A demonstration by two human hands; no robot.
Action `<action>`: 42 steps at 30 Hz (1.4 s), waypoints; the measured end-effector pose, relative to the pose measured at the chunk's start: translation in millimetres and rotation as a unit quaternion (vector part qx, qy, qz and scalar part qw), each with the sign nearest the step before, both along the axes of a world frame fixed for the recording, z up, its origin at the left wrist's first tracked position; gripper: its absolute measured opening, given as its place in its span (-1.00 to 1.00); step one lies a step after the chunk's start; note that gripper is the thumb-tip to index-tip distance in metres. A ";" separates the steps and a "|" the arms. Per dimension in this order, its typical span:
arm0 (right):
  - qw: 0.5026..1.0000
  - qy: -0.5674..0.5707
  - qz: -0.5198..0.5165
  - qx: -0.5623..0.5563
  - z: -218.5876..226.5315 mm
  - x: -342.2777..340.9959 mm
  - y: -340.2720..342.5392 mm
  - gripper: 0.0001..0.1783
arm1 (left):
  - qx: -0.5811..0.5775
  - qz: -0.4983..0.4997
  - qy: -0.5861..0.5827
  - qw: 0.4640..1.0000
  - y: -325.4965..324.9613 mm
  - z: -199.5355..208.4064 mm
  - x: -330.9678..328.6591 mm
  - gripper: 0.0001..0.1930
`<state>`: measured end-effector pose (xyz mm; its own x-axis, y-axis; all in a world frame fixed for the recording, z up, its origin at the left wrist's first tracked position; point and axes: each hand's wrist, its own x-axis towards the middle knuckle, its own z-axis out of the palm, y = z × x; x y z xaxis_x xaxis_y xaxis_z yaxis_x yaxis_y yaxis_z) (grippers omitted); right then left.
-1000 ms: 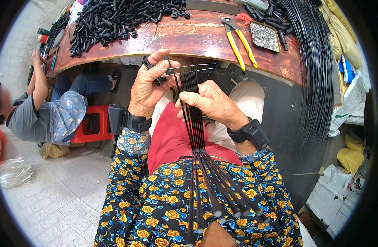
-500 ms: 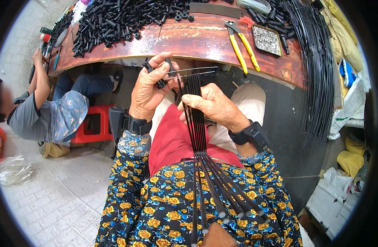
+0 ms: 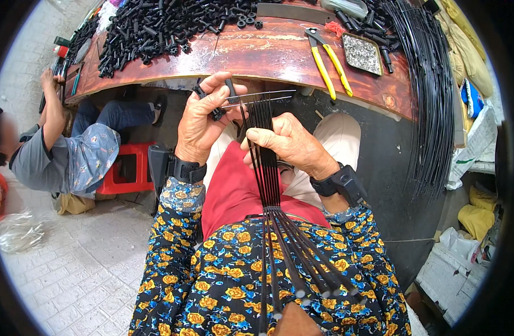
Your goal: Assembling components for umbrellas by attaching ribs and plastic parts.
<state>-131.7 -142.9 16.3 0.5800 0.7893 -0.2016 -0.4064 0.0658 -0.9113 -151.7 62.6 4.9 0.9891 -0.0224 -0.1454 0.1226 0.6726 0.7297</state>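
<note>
A small black plastic piece [image 3: 230, 89] is pinched between the thumb and fingertips of the left hand [image 3: 203, 120], with thin metal wires [image 3: 262, 96] sticking out sideways from that pinch toward the right. The right hand [image 3: 287, 144] is curled around a bundle of thin black rods [image 3: 265, 151] – fingers closed on it, thumb laid across the front. The bundle is held roughly upright in front of the chest, just below the table edge, and it fans out lower down over the floral shirt [image 3: 229, 269], where the rod ends spread apart. Both wrists are strapped with black bands [image 3: 341, 185].

Further out, the view of the lap is mostly blocked by the rods and the two forearms. A red cloth [image 3: 234, 190] is seen under the hands.

Above, a worn reddish-brown wooden table [image 3: 268, 53] is loaded with stuff – a big heap of small black plastic parts [image 3: 156, 25] on the left, yellow-handled pliers [image 3: 329, 61] near the middle, and a small tray of tiny metal bits [image 3: 362, 53] just beside them. A thick hank of long black rods [image 3: 430, 106] is draped over the table's right end and hangs down.

On the left, another person [image 3: 55, 151] is seated low by a red plastic stool [image 3: 128, 171], one arm raised to the table edge. The floor [image 3: 72, 269] is paved with pale grey tiles, and white sacks [image 3: 464, 263] are piled at the lower right.
</note>
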 end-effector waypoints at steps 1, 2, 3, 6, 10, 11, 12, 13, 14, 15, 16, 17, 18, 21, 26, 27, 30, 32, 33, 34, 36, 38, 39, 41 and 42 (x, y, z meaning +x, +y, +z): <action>1.000 -0.001 -0.001 -0.001 -1.1 -0.6 -0.2 -0.66 | -0.001 -0.001 -0.001 1.000 -1.5 -0.1 -0.1 -0.65; 1.000 -0.003 -0.001 0.002 -1.8 -0.9 0.0 -0.65 | -0.011 0.003 -0.001 1.000 -3.4 1.5 -0.1 -0.68; 1.000 -0.006 -0.002 0.005 -2.5 -0.7 0.2 -0.65 | -0.021 0.007 -0.001 1.000 -4.9 2.8 0.0 -0.70; 1.000 -0.025 0.001 0.010 -5.5 -0.1 0.3 -0.65 | -0.029 0.004 -0.013 0.999 -5.8 -1.7 -0.4 -0.67; 1.000 -0.023 -0.002 0.008 -5.3 -0.2 0.6 -0.65 | -0.038 -0.009 -0.016 0.999 -6.4 -4.9 -2.0 -0.59; 1.000 -0.030 -0.003 0.007 -5.3 -0.2 1.2 -0.65 | -0.039 -0.010 -0.017 0.999 -7.1 -4.8 -2.1 -0.59; 0.999 -0.037 -0.005 0.006 -5.0 -0.1 1.3 -0.65 | -0.046 -0.005 -0.015 0.999 -7.8 -4.7 -2.4 -0.57; 0.999 -0.037 -0.005 0.006 -2.7 0.7 0.9 -0.65 | -0.053 0.000 -0.013 0.998 -8.3 -4.5 -2.5 -0.54; 0.999 -0.039 0.000 0.003 0.0 2.0 0.3 -0.65 | -0.054 -0.001 -0.013 0.998 -8.4 -5.8 -1.6 -0.54; 0.999 -0.040 0.005 0.001 1.5 2.6 -0.1 -0.65 | -0.052 -0.009 -0.014 0.999 -8.0 -7.0 -0.5 -0.52; 0.999 -0.039 0.004 0.001 1.7 2.5 -0.2 -0.65 | -0.049 -0.017 -0.014 0.999 -7.8 -7.9 0.4 -0.51; 0.999 -0.037 0.001 0.003 1.6 2.5 0.0 -0.65 | -0.049 -0.017 -0.013 0.999 -8.1 -8.0 0.7 -0.51; 0.999 -0.035 -0.002 0.004 1.2 2.5 0.4 -0.65 | -0.046 -0.014 -0.011 0.999 -9.1 -7.5 1.0 -0.51; 1.000 -0.020 -0.003 -0.003 0.8 2.6 -0.9 -0.65 | -0.033 -0.012 -0.009 0.999 -11.6 -4.2 2.3 -0.52; 1.000 -0.010 -0.010 -0.016 4.3 1.1 -3.0 -0.66 | -0.012 -0.031 -0.015 0.999 -9.3 -4.7 4.1 -0.52; 1.000 -0.001 -0.015 -0.017 4.3 0.8 -3.7 -0.66 | -0.005 -0.021 -0.010 1.000 -12.2 -2.4 4.5 -0.53; 1.000 -0.017 -0.017 -0.017 1.6 1.1 -3.8 -0.67 | 0.009 -0.010 -0.006 1.000 -15.1 0.0 3.5 -0.56; 0.999 -0.017 -0.027 -0.030 3.9 -1.3 -3.3 -0.67 | 0.014 -0.008 -0.007 1.000 -13.5 -1.7 3.0 -0.56; 0.998 -0.017 -0.038 -0.041 4.9 -2.2 -2.4 -0.67 | 0.012 -0.012 -0.011 1.000 -11.2 -4.9 2.7 -0.56; 0.998 -0.018 -0.038 -0.043 5.0 -2.4 -1.0 -0.67 | 0.010 -0.016 -0.015 1.000 -9.4 -7.0 2.7 -0.56; 0.997 -0.036 -0.053 -0.050 4.5 -2.9 -1.8 -0.66 | 0.019 -0.008 -0.006 1.000 -14.6 -0.7 1.8 -0.54; 0.997 -0.031 -0.059 -0.044 0.0 -2.3 -0.3 -0.66 | 0.026 -0.001 0.002 1.000 -16.7 3.3 -1.3 -0.52; 0.997 -0.026 -0.062 -0.040 -1.4 -1.4 1.0 -0.65 | 0.028 -0.006 -0.013 1.000 -16.0 4.5 -3.8 -0.51; 0.996 -0.047 -0.064 -0.048 -1.4 0.2 1.9 -0.66 | 0.045 0.000 -0.035 0.998 -17.2 6.3 -9.1 -0.51; 0.994 -0.066 -0.063 -0.057 -1.8 1.0 2.0 -0.66 | 0.046 -0.004 -0.035 0.998 -19.2 8.7 -11.3 -0.51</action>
